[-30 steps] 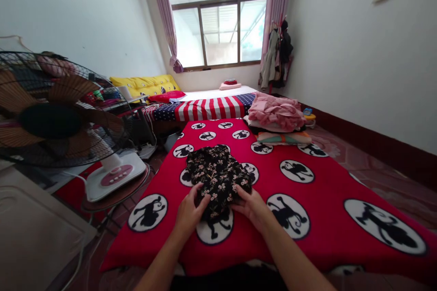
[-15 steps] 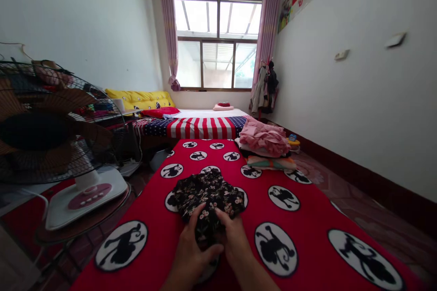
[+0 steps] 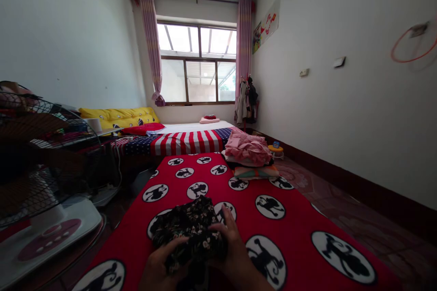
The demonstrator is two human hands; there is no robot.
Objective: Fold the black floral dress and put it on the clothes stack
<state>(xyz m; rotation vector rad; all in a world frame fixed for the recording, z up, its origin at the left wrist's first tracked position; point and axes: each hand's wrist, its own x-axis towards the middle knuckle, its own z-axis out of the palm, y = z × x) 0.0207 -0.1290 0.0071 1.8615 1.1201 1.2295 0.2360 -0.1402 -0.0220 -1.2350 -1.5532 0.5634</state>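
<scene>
The left hand [image 3: 163, 261] and right hand [image 3: 229, 246] seem closed on a black floral garment [image 3: 191, 227] atop a red blanket [image 3: 300, 223]. A pink clothes pile [image 3: 247, 148] sits beyond.

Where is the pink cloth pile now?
Head view: the pink cloth lies on a folded stack, at the far right corner of the red monkey-print blanket, beside the striped bedspread.

left hand [image 3: 163, 261] and right hand [image 3: 228, 250] hide part of the black floral cloth [image 3: 189, 227]
</scene>
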